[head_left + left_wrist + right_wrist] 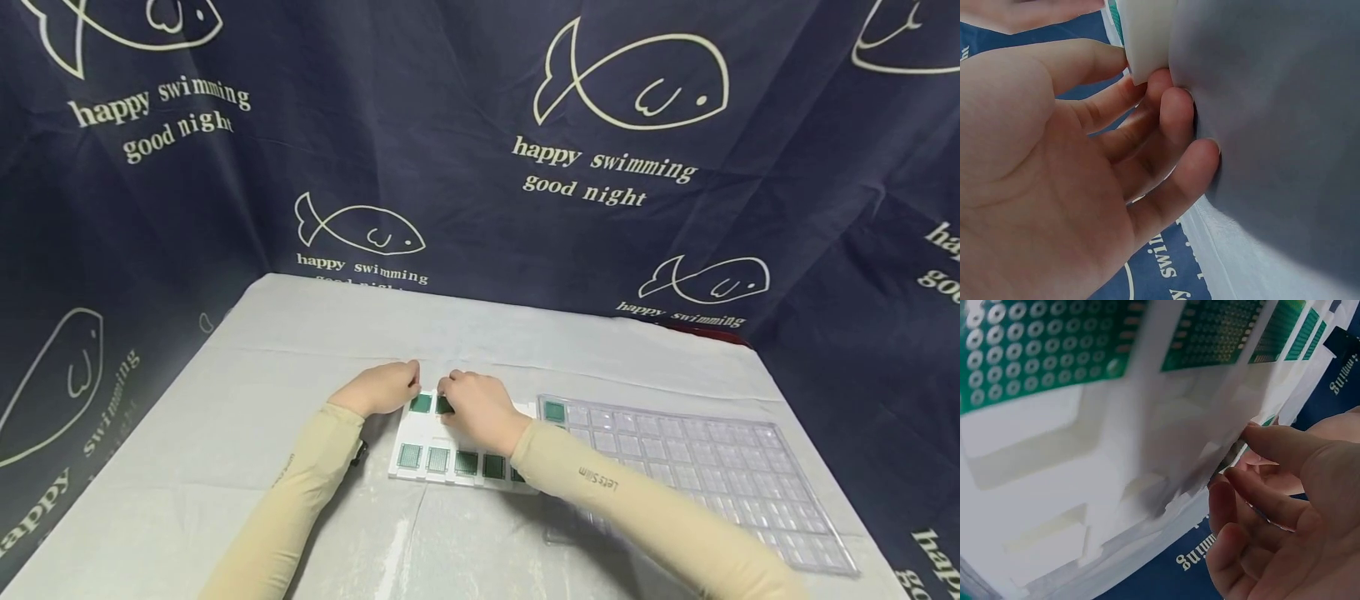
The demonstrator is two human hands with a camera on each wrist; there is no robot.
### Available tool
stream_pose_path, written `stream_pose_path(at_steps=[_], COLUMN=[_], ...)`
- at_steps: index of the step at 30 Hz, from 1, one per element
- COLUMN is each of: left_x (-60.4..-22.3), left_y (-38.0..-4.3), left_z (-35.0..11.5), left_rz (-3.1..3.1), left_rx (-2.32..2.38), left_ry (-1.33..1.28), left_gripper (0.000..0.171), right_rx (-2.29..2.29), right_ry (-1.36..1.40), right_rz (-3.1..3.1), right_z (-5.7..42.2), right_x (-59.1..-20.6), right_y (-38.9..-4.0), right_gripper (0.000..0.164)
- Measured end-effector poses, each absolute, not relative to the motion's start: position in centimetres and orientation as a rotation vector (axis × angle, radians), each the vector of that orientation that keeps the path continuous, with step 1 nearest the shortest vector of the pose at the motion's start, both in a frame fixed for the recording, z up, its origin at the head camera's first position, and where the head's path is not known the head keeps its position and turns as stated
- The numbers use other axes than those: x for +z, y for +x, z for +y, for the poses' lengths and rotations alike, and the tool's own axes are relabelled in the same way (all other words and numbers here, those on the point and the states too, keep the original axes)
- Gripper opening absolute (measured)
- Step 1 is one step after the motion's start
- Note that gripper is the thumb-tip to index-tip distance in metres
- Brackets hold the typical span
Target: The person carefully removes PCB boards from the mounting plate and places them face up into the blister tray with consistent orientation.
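A white tray lies on the table with small green perforated circuit boards in it. My left hand is at its far left corner, and in the left wrist view the thumb and index finger grip the tray's edge. Beside that hand, one board sits in the corner slot. My right hand is over the tray's far row, pinching a circuit board between thumb and index finger at a slot. That board is mostly hidden by the fingers. Several boards fill the near row.
To the right stands a clear plastic compartment tray, partly under my right forearm. A green board sits in its far left compartment. The table has a white cloth; a dark blue fish-print curtain hangs around it.
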State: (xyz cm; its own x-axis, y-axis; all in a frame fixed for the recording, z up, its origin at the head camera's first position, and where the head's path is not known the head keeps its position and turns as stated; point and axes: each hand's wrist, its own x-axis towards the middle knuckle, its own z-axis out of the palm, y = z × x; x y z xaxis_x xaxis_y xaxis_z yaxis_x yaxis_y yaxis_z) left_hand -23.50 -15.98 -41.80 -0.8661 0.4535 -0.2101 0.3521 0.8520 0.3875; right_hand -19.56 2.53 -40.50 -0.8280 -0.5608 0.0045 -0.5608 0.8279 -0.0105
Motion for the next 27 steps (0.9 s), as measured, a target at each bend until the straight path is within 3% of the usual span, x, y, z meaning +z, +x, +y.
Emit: stream_pose_path(at_steps=[27], left_x=[-41.5], left_y=[-23.39], left_z=[-16.01], left_rz=[2.726], left_rx=[0.486], left_ry=[0.595], left_gripper=[0.011], right_rx=[0.142], right_ry=[0.91], right_rz=[-2.986], right_z=[3.13], right_x=[-40.28], right_y=[-19.72], right_gripper=[0.026])
